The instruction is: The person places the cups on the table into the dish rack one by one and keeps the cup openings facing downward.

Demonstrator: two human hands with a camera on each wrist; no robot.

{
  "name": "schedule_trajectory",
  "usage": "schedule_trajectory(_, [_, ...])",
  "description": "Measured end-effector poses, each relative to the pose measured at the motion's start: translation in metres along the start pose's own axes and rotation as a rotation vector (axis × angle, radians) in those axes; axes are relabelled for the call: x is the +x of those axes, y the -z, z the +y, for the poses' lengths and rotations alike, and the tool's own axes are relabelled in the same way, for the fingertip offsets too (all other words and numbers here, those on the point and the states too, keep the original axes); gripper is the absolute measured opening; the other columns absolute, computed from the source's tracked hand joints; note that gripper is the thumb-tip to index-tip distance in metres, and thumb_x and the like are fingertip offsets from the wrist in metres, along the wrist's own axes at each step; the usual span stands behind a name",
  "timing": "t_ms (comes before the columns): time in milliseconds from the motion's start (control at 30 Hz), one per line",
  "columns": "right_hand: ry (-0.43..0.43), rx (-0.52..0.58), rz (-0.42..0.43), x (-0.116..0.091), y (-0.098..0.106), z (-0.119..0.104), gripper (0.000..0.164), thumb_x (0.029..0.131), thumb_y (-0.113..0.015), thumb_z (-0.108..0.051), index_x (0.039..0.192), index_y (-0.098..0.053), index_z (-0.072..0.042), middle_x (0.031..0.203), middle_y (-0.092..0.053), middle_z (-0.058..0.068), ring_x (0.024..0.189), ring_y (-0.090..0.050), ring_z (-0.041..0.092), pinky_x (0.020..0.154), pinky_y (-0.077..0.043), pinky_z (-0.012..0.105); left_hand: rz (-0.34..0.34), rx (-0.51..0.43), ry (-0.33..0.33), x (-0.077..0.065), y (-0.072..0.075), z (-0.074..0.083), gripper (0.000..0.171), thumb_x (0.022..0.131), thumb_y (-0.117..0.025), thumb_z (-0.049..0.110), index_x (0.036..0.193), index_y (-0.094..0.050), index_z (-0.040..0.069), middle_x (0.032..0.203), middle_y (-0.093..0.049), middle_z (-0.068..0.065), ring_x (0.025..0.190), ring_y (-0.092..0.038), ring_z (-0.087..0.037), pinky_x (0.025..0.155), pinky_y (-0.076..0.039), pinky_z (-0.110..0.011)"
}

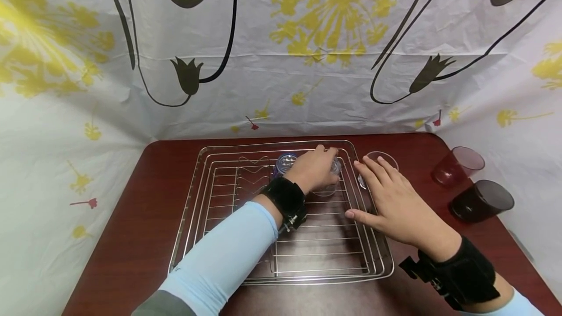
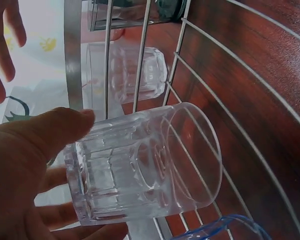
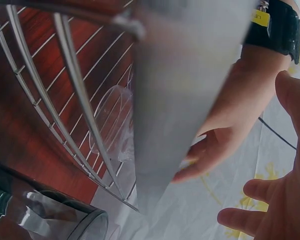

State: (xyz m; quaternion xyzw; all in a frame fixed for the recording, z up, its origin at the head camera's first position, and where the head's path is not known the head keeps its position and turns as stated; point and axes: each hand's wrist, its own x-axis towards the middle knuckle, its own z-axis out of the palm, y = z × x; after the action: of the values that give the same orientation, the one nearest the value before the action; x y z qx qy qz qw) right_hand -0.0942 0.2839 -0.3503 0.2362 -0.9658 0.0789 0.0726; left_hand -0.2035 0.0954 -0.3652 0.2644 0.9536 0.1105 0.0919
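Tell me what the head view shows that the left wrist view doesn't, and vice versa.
Head view only: black wrist straps and blue sleeves.
Left wrist view only: the full length of the held glass; in the head view the left hand hides much of it.
Both: left hand, right hand, held glass, rack, blue glass, table.

Table (image 1: 131, 218): dark red wood-grain top, rounded far corners, glossy finish. Directly upon it: one wire rack (image 1: 276, 144), silver metal, rectangular, occupying the middle; one clear tumbler (image 1: 382, 155), just beside the rack's right edge, partly obscured; one red-tinted tumbler (image 1: 456, 167), upright, towards the right edge; one dark tumbler (image 1: 478, 202), upright, just nearer.
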Motion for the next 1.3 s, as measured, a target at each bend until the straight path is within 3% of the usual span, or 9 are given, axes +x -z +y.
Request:
schedule_trajectory(167, [-0.01, -0.017, -0.002, 0.002, -0.001, -0.001, 0.101, 0.085, -0.064, -0.069, 0.156, -0.03, -0.006, 0.159, -0.03, 0.021, 0.147, -0.023, 0.046, 0.112, -0.027, 0.066, 0.029, 0.03, 0.001, -0.004, 0.004, 0.001, 0.089, 0.09, -0.065, 0.06, 0.16, -0.025, 0.022, 0.157, -0.034, -0.012, 0.135, -0.049, -0.029, 0.093, -0.056, -0.038])
schedule_trajectory(567, [0.022, 0.026, 0.026, 0.008, 0.0, -0.005, 0.1, 0.085, -0.069, -0.063, 0.157, -0.028, -0.007, 0.157, -0.032, 0.023, 0.144, -0.027, 0.049, 0.109, -0.03, 0.067, 0.15, 0.138, -0.07, -0.049, 0.028, -0.007, 0.064, 0.094, -0.057, 0.056, 0.149, -0.046, 0.024, 0.146, -0.05, -0.002, 0.132, -0.051, -0.024, 0.109, -0.044, -0.043])
schedule_trajectory(900, [0.032, 0.014, 0.05, 0.007, 0.003, -0.007, 0.1, 0.083, -0.07, -0.063, 0.156, -0.031, -0.007, 0.156, -0.035, 0.024, 0.142, -0.029, 0.05, 0.11, -0.029, 0.066, 0.219, 0.113, -0.039, -0.105, 0.044, -0.012, 0.062, 0.094, -0.056, 0.058, 0.146, -0.049, 0.026, 0.149, -0.05, -0.003, 0.139, -0.045, -0.028, 0.117, -0.032, -0.054])
schedule_trajectory(1100, [0.023, 0.005, 0.042, 0.005, 0.005, -0.01, 0.1, 0.083, -0.07, -0.064, 0.156, -0.031, -0.007, 0.157, -0.033, 0.023, 0.144, -0.027, 0.049, 0.113, -0.026, 0.065, 0.238, 0.067, 0.028, -0.144, 0.05, -0.026, 0.067, 0.094, -0.057, 0.059, 0.151, -0.044, 0.026, 0.156, -0.043, -0.007, 0.143, -0.041, -0.031, 0.118, -0.027, -0.058])
schedule_trajectory(1300, [0.037, 0.015, 0.06, 0.004, 0.008, -0.015, 0.099, 0.084, -0.07, -0.062, 0.155, -0.032, -0.006, 0.158, -0.032, 0.024, 0.144, -0.026, 0.049, 0.119, -0.02, 0.06, 0.335, 0.025, 0.099, -0.178, 0.049, -0.044, 0.069, 0.091, -0.061, 0.059, 0.149, -0.046, 0.026, 0.157, -0.042, -0.009, 0.144, -0.039, -0.033, 0.118, -0.026, -0.061])
